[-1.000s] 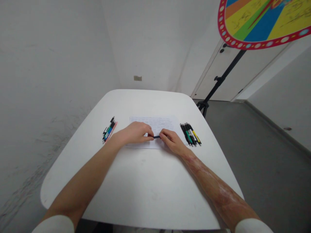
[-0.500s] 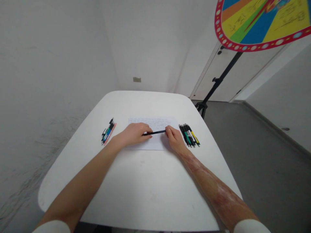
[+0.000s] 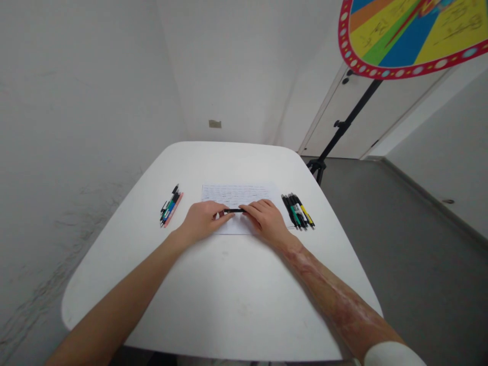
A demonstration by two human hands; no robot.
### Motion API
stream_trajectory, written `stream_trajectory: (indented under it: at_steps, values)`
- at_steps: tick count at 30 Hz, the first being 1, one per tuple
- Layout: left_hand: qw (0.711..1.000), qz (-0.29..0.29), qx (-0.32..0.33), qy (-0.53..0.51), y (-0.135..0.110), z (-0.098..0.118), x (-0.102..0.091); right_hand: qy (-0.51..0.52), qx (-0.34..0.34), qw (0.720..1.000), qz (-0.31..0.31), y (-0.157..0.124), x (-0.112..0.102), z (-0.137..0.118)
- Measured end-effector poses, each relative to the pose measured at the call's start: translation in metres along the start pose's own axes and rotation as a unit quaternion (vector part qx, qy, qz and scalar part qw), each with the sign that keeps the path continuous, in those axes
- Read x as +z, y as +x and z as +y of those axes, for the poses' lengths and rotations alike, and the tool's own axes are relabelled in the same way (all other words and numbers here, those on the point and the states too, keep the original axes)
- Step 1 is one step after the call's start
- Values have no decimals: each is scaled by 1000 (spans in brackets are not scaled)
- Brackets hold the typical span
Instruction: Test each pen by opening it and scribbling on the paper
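A thin black pen [image 3: 233, 210] lies crosswise between my two hands over a sheet of paper with handwriting [image 3: 238, 193] on the white table [image 3: 229, 284]. My left hand [image 3: 202, 219] pinches the pen's left end with closed fingers. My right hand [image 3: 267, 216] grips the pen's right end, and its fingers cover most of the barrel. Both hands rest on the lower half of the sheet.
A small bunch of pens [image 3: 170, 205] lies left of the sheet, and a row of several pens [image 3: 298, 210] lies to its right. A colourful prize wheel [image 3: 407, 35] on a black tripod stand [image 3: 335, 137] stands beyond the table's right side, by a door.
My right hand slid back left along the pen toward my left hand, so less of the barrel shows than half a second ago. Both hands sit slightly nearer me.
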State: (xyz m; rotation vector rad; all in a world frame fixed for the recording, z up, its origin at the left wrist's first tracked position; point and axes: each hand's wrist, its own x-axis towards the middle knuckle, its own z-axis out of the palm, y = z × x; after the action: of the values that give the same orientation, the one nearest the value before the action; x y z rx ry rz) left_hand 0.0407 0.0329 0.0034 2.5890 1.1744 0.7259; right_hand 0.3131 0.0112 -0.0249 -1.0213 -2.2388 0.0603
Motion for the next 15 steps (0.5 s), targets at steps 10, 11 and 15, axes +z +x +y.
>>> stream_trajectory:
  at_steps: [10, 11, 15]
  values:
    - [994, 39, 106, 9, -20, -20, 18, 539, 260, 753, 274, 23, -2, 7]
    - [994, 35, 103, 10, -20, -20, 21, 581, 273, 719, 266, 30, -5, 6]
    - [995, 33, 97, 11, -19, -19, 27, 670, 303, 633, 243, 56, -13, -7]
